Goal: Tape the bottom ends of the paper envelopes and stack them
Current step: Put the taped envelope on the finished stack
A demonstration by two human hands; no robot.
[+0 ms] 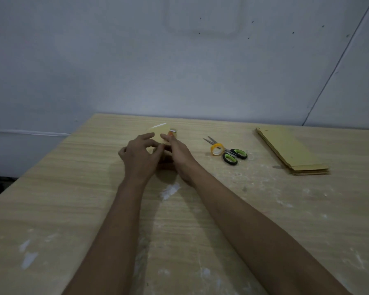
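hands — left [140,155], right [175,151] — apparently both pinching envelope [159,129] | stack [290,151] far right

No text, label, brand or number can be read on anything lying on the table [73,199].

Matt wood-grain table [200,220] with white smears, matt paper envelopes [290,150], metal-bladed plastic-handled scissors [228,151], glossy tape roll [217,149].
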